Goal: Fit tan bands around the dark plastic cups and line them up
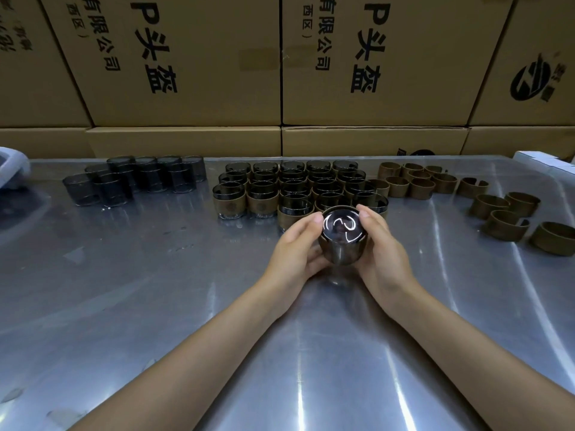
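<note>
A dark plastic cup (341,234) is held between both hands at the table's middle, its glossy base turned toward me. My left hand (297,247) grips its left side and my right hand (381,244) grips its right side, fingers curled round it. A tan band edge shows at the cup's far end, mostly hidden by my fingers. Behind it stand several banded cups (295,188) in rows. Several bare dark cups (133,180) are grouped at the back left. Loose tan bands (435,183) lie at the back right.
The shiny metal table (155,290) runs under everything. Stacked cardboard boxes (193,73) wall off the back edge. A white object (12,169) sits at the far left edge, and a white box corner (541,158) at the far right.
</note>
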A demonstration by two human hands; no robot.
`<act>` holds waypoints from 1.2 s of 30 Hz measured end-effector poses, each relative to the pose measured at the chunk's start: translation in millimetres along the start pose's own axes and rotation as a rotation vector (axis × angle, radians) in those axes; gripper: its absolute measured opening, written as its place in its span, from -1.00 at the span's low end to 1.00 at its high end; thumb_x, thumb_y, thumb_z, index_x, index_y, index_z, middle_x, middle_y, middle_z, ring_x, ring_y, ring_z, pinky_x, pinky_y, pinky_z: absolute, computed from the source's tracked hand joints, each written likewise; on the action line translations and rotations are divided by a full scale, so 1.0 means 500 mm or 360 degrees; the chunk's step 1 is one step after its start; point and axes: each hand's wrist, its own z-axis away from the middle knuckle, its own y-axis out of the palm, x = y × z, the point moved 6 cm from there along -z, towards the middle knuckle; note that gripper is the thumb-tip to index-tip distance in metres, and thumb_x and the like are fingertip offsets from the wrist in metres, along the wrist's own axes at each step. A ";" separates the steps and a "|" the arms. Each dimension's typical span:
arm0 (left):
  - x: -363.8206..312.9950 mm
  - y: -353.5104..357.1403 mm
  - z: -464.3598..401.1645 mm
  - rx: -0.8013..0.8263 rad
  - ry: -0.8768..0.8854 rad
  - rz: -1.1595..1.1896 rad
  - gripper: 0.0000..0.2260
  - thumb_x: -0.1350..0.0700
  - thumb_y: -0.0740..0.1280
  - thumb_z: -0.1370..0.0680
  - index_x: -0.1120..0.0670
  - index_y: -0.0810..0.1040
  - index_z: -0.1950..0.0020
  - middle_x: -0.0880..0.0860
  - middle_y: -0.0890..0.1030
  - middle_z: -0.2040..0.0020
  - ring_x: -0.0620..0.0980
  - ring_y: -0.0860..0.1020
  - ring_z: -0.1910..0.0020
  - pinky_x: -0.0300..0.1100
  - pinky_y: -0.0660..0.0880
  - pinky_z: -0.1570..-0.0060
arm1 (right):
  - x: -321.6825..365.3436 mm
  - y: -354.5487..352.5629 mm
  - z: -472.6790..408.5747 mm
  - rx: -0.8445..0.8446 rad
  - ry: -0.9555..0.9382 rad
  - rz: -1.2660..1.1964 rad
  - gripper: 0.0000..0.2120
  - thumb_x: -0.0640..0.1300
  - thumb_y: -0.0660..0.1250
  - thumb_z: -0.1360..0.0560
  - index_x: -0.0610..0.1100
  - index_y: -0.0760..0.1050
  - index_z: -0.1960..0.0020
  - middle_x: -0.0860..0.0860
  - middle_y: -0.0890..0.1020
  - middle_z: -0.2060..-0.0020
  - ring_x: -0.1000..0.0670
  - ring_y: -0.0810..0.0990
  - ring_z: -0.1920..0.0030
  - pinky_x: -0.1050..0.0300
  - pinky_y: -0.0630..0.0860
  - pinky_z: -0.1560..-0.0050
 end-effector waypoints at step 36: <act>-0.026 0.005 0.005 0.0190 0.0013 -0.0337 -0.42 -0.32 -0.05 -0.52 0.09 0.39 0.40 0.01 0.39 0.48 -0.10 0.35 0.49 -0.29 0.26 0.45 | 0.022 0.027 0.046 0.0070 0.0085 0.0226 -0.52 0.31 0.27 -0.34 -0.09 0.62 0.39 -0.05 0.66 0.37 0.02 0.65 0.30 0.25 0.56 0.30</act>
